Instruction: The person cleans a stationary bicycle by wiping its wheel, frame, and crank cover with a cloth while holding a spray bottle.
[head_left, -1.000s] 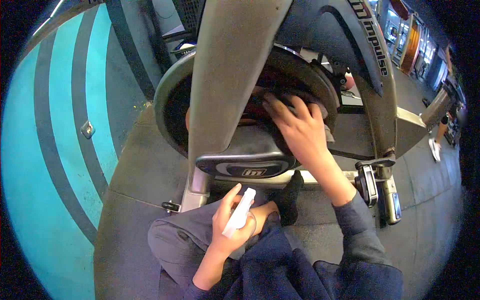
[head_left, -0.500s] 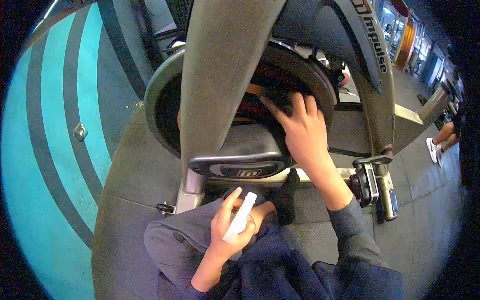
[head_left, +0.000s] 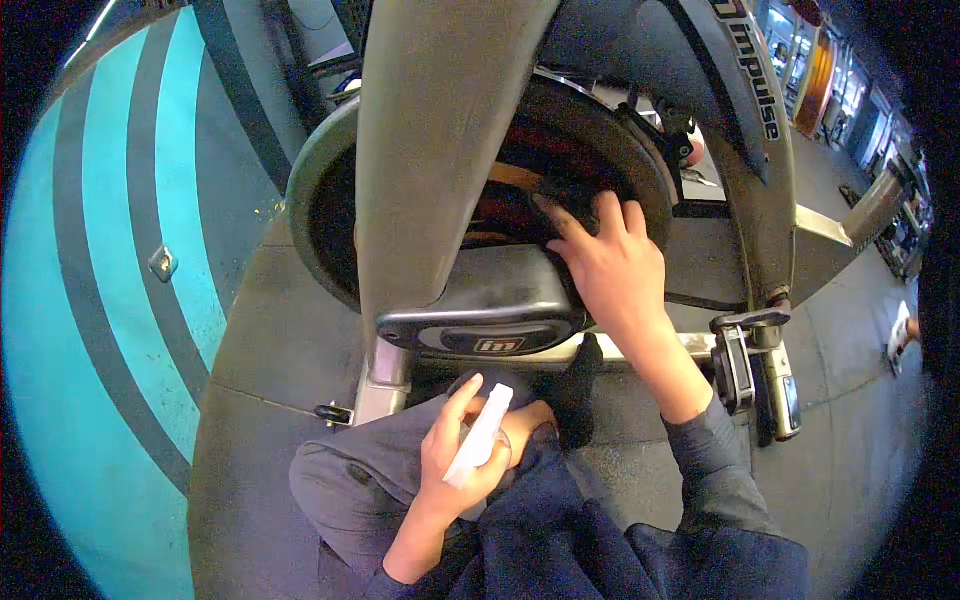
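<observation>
My left hand (head_left: 462, 458) is closed around a small white spray bottle (head_left: 482, 435), held tilted above my lap. My right hand (head_left: 622, 270) reaches inside the rim of the exercise bike's flywheel (head_left: 325, 215). Its fingers are bent over a dark patch that looks like a black cloth (head_left: 575, 198), pressed on the wheel's face; the cloth's edges are hard to make out. An orange band (head_left: 515, 176) on the wheel runs up to the cloth. Below the wheel sits the bike's grey crank cover (head_left: 500, 275) with a logo.
The bike's thick grey frame post (head_left: 440, 130) crosses in front of the wheel. A pedal (head_left: 738, 365) hangs at the right. My dark-socked foot (head_left: 578, 390) is by the base bar. A turquoise striped surface (head_left: 110, 330) lies left; a person's foot (head_left: 897, 340) shows far right.
My right hand has shifted slightly right with the dark cloth, baring more of the orange band. The left hand stays put with the spray bottle. The person at far right has moved.
</observation>
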